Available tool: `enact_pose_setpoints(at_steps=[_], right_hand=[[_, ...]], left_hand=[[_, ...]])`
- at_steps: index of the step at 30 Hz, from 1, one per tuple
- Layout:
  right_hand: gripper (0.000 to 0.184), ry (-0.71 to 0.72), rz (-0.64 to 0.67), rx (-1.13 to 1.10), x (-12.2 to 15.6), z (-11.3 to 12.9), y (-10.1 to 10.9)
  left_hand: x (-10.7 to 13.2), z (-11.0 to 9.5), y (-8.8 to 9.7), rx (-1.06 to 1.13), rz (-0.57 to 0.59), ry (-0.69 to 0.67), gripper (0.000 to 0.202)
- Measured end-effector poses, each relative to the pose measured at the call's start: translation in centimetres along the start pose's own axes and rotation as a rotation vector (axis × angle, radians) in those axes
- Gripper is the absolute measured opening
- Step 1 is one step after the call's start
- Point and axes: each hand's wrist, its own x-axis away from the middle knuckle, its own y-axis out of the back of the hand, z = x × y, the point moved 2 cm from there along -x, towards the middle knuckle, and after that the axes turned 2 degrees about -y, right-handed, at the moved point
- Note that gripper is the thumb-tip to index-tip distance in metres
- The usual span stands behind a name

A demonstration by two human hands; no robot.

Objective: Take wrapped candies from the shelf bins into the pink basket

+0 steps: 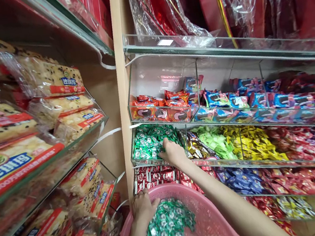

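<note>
My left hand grips the far left rim of a pink plastic basket, its thumb inside. A heap of green-wrapped candies lies in the basket. My right hand is at the front edge of a clear shelf compartment, beside more green-wrapped candies. The fingers of that hand are curled together, and whatever they may hold is hidden. Just right of it are dark-wrapped sweets and light green ones.
Packaged pastry bars fill the shelves at left, close to my left arm. A wooden post divides the two shelf units. Yellow-wrapped candies and blue-wrapped candies lie to the right. A glass shelf juts out above.
</note>
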Motion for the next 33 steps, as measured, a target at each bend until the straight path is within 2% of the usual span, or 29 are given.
enact_pose_setpoints(at_steps=[4, 8, 11, 15, 18, 20, 22, 28, 30, 33], right_hand=[[0.034, -0.017, 0.045, 0.012, -0.5, 0.0, -0.4], [0.030, 0.004, 0.022, 0.024, -0.3, -0.2, -0.4], [0.024, 0.025, -0.035, -0.009, 0.4, -0.4, 0.4], [0.015, 0.208, -0.159, -0.205, 3.0, -0.6, 2.1], [0.011, 0.399, -0.130, -0.388, 6.0, -0.8, 2.1], [0.010, 0.478, -0.045, -0.451, 7.8, -1.2, 0.9], [0.009, 0.497, 0.053, -0.460, 9.3, -2.0, -1.4], [0.009, 0.420, 0.262, -0.242, 11.5, -5.1, -9.5], [0.010, 0.441, 0.296, -0.144, 12.0, -5.3, -11.1], [0.014, 0.493, 0.319, -0.019, 12.6, -4.4, -11.9]], left_hand=[[0.0, 0.0, 0.0, -0.012, 0.010, 0.013, 0.064], [0.1, -0.1, 0.1, -0.021, 0.013, 0.021, 0.065], [0.1, -0.1, 0.2, -0.022, 0.009, 0.014, 0.063], [0.1, -0.1, 0.3, -0.013, -0.017, 0.021, 0.062], [0.0, -0.2, 0.4, 0.019, -0.022, 0.044, 0.066], [0.1, -0.2, 0.4, 0.028, -0.014, 0.053, 0.069], [0.1, -0.2, 0.5, 0.024, -0.009, 0.058, 0.071], [0.2, -0.2, 0.3, 0.016, -0.028, 0.054, 0.073], [0.2, -0.1, 0.2, 0.005, -0.026, 0.046, 0.072], [0.2, -0.2, 0.2, -0.008, -0.025, 0.038, 0.072]])
